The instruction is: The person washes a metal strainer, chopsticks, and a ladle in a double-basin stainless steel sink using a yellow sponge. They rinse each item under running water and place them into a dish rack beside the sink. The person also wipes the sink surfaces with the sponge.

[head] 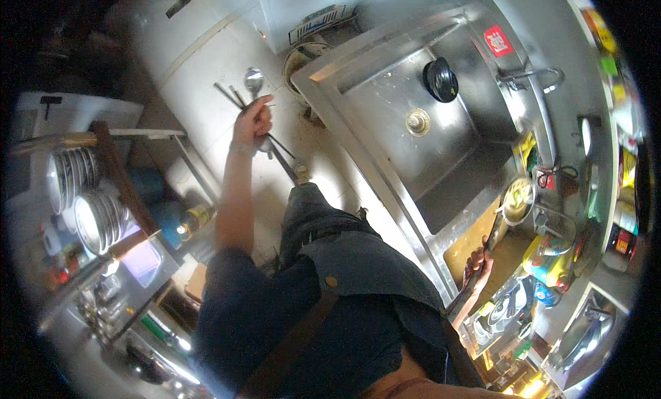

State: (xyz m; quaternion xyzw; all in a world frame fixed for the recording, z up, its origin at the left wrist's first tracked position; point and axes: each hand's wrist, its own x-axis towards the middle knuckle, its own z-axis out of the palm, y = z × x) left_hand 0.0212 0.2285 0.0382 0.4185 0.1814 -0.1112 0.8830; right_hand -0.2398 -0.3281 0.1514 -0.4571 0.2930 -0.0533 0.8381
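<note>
My left hand [255, 117] is raised over the tiled floor at the upper left. It is closed around several chopsticks [227, 95] and a shiny metal spoon [254, 80]; more thin utensils stick out below the fist. On the right, my right hand [477, 267] grips a long dark handle [496, 231] by the sink's near corner. This handle reaches a small round vessel [518, 198] with pale and green pieces in it; whether the two are joined I cannot tell. Inside the stainless steel sink [361, 161], a black bowl [440, 80] lies near the drain strainer [417, 122].
A faucet [532, 79] stands at the sink's back edge. Yellow bottles [547, 259] and a dish tray [503, 311] crowd the right side. Stacked plates [95, 223] sit on a rack at the left. A bucket [304, 58] is beside the sink's far left corner.
</note>
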